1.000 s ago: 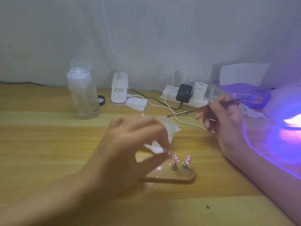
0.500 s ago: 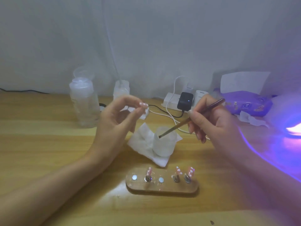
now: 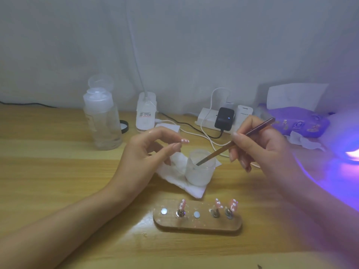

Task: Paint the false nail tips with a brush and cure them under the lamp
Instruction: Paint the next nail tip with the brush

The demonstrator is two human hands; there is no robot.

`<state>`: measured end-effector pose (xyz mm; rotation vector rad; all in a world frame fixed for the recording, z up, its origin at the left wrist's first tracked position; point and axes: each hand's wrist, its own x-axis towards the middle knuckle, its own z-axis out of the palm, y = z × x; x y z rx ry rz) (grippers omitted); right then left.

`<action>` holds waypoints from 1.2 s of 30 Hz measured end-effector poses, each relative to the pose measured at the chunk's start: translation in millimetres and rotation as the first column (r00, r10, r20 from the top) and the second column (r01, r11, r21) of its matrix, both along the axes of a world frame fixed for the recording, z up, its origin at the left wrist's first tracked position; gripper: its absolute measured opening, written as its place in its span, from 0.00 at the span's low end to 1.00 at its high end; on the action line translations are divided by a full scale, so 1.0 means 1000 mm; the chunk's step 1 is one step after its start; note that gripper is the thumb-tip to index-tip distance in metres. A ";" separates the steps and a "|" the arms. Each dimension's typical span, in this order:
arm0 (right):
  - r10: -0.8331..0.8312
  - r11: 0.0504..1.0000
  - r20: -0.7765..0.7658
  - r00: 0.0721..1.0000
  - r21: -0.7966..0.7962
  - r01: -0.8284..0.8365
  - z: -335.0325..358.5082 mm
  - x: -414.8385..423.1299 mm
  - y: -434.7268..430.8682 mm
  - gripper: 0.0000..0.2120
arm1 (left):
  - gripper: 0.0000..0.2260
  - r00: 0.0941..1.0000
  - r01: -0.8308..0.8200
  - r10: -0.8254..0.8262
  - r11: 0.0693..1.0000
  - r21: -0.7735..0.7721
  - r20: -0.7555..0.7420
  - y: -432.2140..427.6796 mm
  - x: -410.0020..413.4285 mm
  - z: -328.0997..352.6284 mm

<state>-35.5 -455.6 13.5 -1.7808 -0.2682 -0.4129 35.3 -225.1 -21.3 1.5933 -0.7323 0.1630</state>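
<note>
Pink nail tip with white dots is up in the air, pinched between thumb and forefinger of the left hand, just above and left of the frosted cup. The right hand grips the brush like a pen, handle slanting up to the right, bristle end dipped into the cup's mouth. The cup sits on a white wipe on the desk. Nearer the camera, the wooden holder carries three more dotted tips on little stands, with two bare metal discs among them. Out right, the lamp glows violet. Along the wall are a clear bottle, a power strip and a purple packet.
</note>
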 end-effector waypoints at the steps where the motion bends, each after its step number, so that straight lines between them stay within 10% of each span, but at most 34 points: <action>1: -0.030 0.999 0.009 1.000 0.029 0.029 0.001 -0.001 -0.001 0.10 | 0.06 1.000 -0.010 0.010 1.000 0.011 -0.004 0.000 0.000 -0.001; 13: -0.130 0.890 -0.183 0.974 0.412 0.196 -0.026 -0.002 -0.002 0.13 | 0.06 0.999 -0.036 0.033 0.990 0.139 0.025 0.001 -0.004 0.000; 26: -0.085 0.993 0.056 0.995 -0.071 0.089 -0.003 -0.009 0.008 0.06 | 0.07 0.999 -0.037 0.028 0.978 0.205 0.046 0.000 -0.003 -0.003; 36: -0.097 0.987 -0.055 0.994 0.122 0.103 -0.011 -0.005 0.005 0.11 | 0.07 0.998 -0.041 0.028 0.973 0.228 0.061 0.001 -0.004 -0.003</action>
